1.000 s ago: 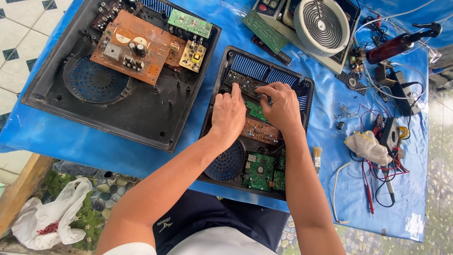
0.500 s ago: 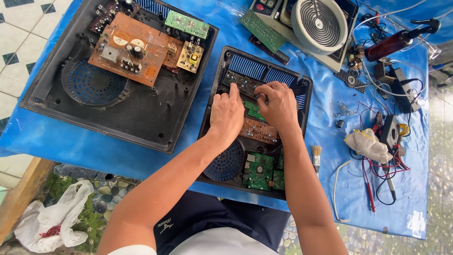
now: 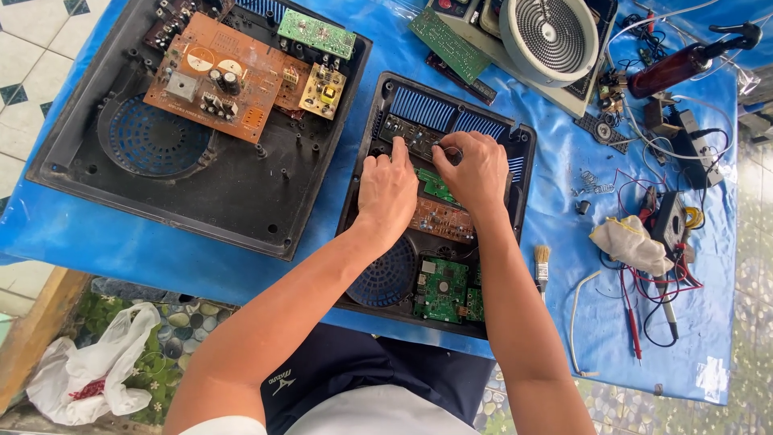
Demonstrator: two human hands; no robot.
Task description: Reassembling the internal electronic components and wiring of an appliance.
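Two bare hands work inside the smaller black cooker housing, which lies open on the blue plastic sheet and serves as the landmark here. Its long axis runs from the person's body away toward the far edge of the table, tilted slightly to the right at the far end. The blue-slatted vent sits at its far end and the round fan grille at its near left corner.

The left hand lies palm down over the housing's middle, fingers curled, its index finger pressing on a dark narrow circuit board that lies crosswise just behind the vent. The right hand is beside it, fingers bent and pinched at the same board's right end; whether it truly grips something there cannot be told. Between the hands a small green board shows, and nearer the body a brown board, then a larger green board.

Left of the housing lies a larger black cooker base carrying an orange-brown board. Right of the housing lie a small brush, a crumpled cloth and red probe leads. Beyond the housing's far right corner stands a round coil heater.
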